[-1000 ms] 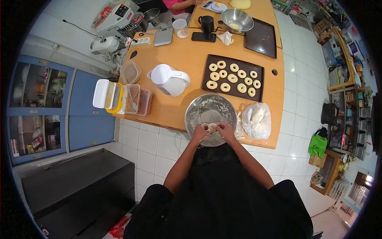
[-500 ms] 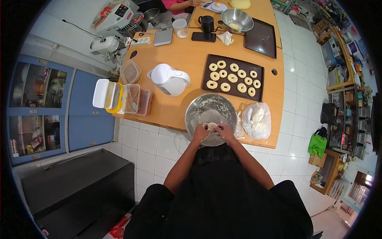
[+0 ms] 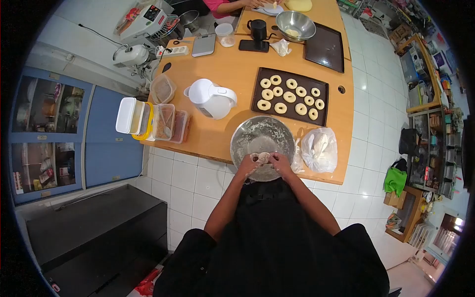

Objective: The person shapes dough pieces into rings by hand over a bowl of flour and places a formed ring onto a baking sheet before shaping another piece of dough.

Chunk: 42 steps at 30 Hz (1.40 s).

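Over the near half of a flour-dusted metal bowl (image 3: 242,136), my left hand (image 3: 249,165) and my right hand (image 3: 281,165) pinch a small floury piece of dough (image 3: 264,157) between them. The fingers of both hands are closed on it from either side. Flour and streaks coat the inside of the bowl, which sits at the table's front edge. Just right of the bowl lies a clear plastic bag (image 3: 321,153) with pale dough in it. Behind the bowl, a dark baking tray (image 3: 297,116) carries several pale dough rings (image 3: 289,97).
A white electric kettle (image 3: 210,99) stands left of the tray. Plastic containers (image 3: 163,121) are stacked at the table's left end. Farther back are a scale (image 3: 203,45), a phone (image 3: 253,46), a second metal bowl (image 3: 307,27) and another tray (image 3: 324,47). A co-worker's arm (image 3: 230,6) shows across the table.
My hands stay over the bowl with the dough, fingers shifting slightly. Across the table, the co-worker's hands have reached farther right, over the white scale.
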Available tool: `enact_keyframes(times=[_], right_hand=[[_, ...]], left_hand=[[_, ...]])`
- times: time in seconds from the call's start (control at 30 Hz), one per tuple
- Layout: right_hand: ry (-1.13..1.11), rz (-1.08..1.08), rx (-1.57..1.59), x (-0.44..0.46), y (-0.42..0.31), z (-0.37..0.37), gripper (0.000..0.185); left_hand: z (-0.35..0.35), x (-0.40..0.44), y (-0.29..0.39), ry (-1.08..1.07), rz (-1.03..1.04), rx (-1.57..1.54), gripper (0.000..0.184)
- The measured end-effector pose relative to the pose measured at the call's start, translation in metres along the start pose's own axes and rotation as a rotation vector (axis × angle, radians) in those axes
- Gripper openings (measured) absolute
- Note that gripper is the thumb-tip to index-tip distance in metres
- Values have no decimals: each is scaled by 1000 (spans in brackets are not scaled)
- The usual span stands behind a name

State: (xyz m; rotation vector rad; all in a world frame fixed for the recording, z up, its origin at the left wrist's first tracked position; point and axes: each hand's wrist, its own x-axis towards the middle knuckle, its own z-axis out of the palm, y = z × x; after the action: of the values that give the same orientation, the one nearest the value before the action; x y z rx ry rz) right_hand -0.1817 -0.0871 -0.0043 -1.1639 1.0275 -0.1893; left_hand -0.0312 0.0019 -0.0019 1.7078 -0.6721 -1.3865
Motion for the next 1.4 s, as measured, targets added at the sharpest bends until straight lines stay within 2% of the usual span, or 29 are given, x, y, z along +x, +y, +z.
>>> enact_keyframes(times=[0.2,0.3,0.8,1.0,1.2,1.4], right_hand=[[-6,12,-27,-1,1,0,24],[-37,4,-57,1,3,-2,25],[-37,23,-66,1,9,-2,27],[-30,23,-91,3,12,1,29],[-71,56,-82,4,16,1,33],[-34,36,-18,5,18,1,29]], left_hand=[[3,3,-6,52,37,222,24],[4,3,-8,80,87,230,24],[4,5,-16,67,100,144,25],[5,1,-8,125,34,191,26],[4,-5,0,115,68,252,24],[2,4,-18,-3,75,54,27]])
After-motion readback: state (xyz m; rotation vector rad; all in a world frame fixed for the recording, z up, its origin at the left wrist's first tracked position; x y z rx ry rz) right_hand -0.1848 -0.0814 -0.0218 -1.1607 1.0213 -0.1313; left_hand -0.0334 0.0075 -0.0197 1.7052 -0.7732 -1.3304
